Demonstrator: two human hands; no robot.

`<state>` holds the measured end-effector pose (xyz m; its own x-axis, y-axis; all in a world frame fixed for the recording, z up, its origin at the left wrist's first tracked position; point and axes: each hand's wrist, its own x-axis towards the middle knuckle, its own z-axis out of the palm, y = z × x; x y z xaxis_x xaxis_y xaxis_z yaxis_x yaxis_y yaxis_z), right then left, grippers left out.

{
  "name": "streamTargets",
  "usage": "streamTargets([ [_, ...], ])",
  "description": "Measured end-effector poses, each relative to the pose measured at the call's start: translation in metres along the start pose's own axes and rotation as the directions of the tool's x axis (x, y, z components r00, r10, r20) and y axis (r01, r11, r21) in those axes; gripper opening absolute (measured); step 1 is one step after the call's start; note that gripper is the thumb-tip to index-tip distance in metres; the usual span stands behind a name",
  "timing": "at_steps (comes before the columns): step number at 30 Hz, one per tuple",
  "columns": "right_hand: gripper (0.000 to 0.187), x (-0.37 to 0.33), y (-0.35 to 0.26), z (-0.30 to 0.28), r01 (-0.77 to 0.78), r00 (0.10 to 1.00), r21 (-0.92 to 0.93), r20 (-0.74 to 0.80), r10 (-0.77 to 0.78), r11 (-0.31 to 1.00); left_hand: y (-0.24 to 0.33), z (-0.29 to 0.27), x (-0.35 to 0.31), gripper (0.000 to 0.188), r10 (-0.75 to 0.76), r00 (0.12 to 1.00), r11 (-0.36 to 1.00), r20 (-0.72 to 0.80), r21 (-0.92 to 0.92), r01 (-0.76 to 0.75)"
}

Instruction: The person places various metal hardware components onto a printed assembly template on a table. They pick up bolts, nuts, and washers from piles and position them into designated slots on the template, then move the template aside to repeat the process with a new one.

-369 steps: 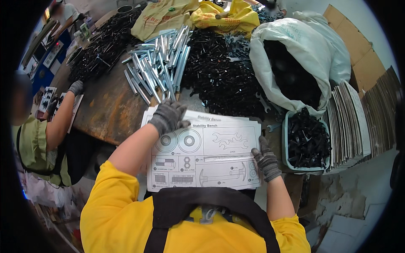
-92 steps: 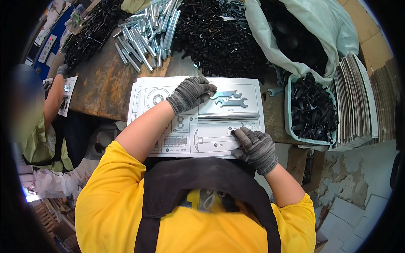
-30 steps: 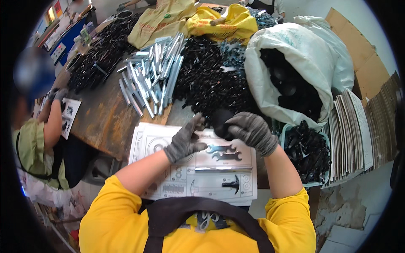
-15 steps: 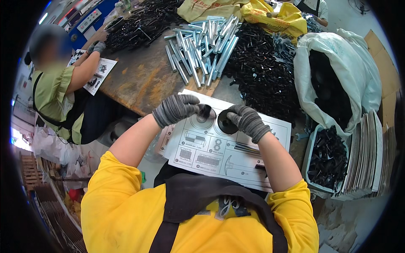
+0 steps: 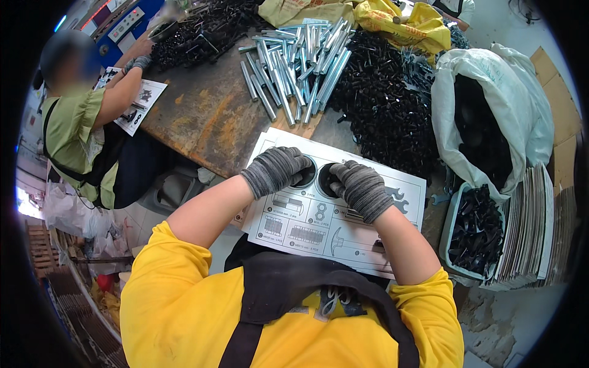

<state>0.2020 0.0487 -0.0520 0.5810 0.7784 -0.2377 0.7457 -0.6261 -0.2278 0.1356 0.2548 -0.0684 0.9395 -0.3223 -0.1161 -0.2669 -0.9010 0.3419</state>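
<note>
A white printed card with line drawings of hardware lies in front of me at the table edge, partly on another sheet. Both my hands wear grey knitted gloves. With curled fingers, my left hand grips a black round disc on the card's upper part. Right beside it, my right hand has its fingers closed at a second black disc, also on the card. The fingers partly cover both discs. Below my right hand, a small black part and some thin rods show beside my forearm.
Silver metal tubes are heaped at the far middle, with black bolts to their right. A white sack, a tub of black parts and stacked cardboard stand at right. A co-worker handles another card at left.
My left hand has moved right and slightly down, bringing its black piece onto the card beside the other disc. My right hand has shifted slightly right and down, its disc now lower.
</note>
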Motion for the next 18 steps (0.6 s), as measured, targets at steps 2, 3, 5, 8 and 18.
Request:
streamTargets([
  [2, 0.032, -0.001, 0.006, -0.003, 0.054, 0.997, 0.09, -0.067, -0.048, 0.994, 0.005, -0.004, -0.004, 0.041, 0.026, 0.996, 1.0, -0.086, -0.01, -0.027],
  [3, 0.034, -0.003, 0.013, -0.004, 0.082, 0.992, 0.134, -0.102, -0.068, 0.988, 0.007, -0.009, -0.006, 0.041, 0.04, 0.991, 0.999, -0.128, -0.014, -0.042],
  [5, 0.039, -0.001, 0.039, -0.002, -0.01, 0.969, 0.283, -0.233, 0.079, 0.959, 0.01, -0.026, -0.004, 0.04, 0.013, 0.984, 0.994, -0.177, -0.107, -0.032],
  [8, 0.035, 0.018, 0.071, -0.017, -0.116, 0.946, 0.163, -0.283, 0.159, 0.98, 0.005, -0.036, 0.02, 0.037, -0.113, 0.972, 0.974, -0.204, -0.216, 0.068],
  [18, 0.025, 0.092, 0.077, -0.03, -0.368, 0.884, -0.149, -0.362, 0.295, 0.918, -0.008, -0.018, 0.164, 0.043, -0.209, 0.973, 0.975, -0.098, 0.055, 0.214],
])
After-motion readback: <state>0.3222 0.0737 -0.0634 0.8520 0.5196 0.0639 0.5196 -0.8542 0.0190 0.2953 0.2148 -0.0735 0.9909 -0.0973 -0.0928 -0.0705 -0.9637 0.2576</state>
